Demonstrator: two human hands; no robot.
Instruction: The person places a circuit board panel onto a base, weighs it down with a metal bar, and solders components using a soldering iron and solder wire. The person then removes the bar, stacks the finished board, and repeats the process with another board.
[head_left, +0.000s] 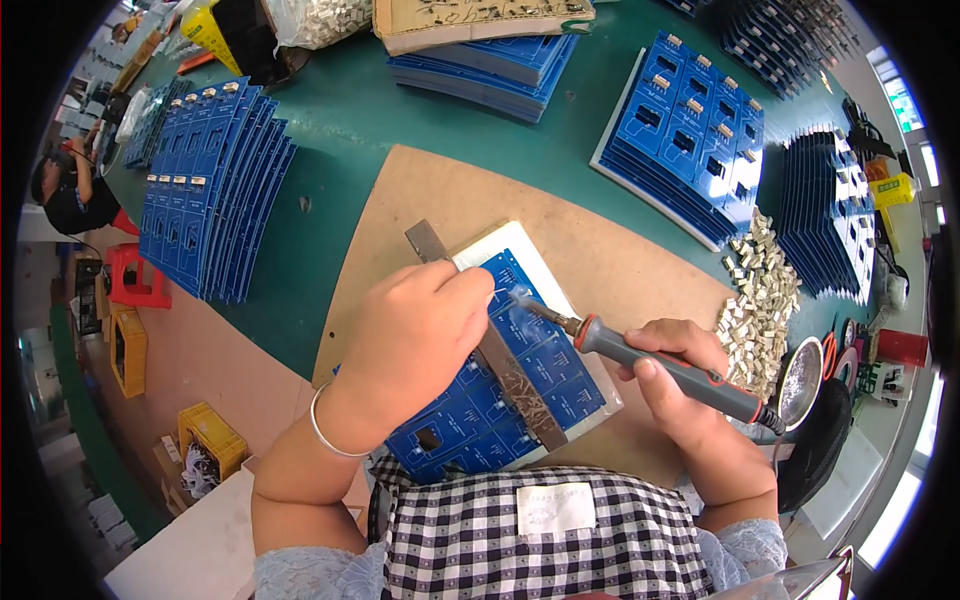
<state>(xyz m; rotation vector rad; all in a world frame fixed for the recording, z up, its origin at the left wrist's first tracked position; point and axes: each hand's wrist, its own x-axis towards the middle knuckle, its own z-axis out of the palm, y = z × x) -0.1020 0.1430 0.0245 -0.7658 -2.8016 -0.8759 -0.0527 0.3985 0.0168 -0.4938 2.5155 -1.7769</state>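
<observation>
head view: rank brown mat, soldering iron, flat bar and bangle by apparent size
1. Brown mat
2. Soldering iron and flat bar: too alike to rank, the bar partly hidden by the left hand
3. Bangle

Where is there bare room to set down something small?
Green tabletop between the left board stack and brown mat; also the mat's far strip, beyond the board being soldered. Crowded: the right side, with connector pile and upright boards.

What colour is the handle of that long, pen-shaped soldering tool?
The soldering tool's rounded handle is dark grey with red accents, best seen in the head view.
</observation>
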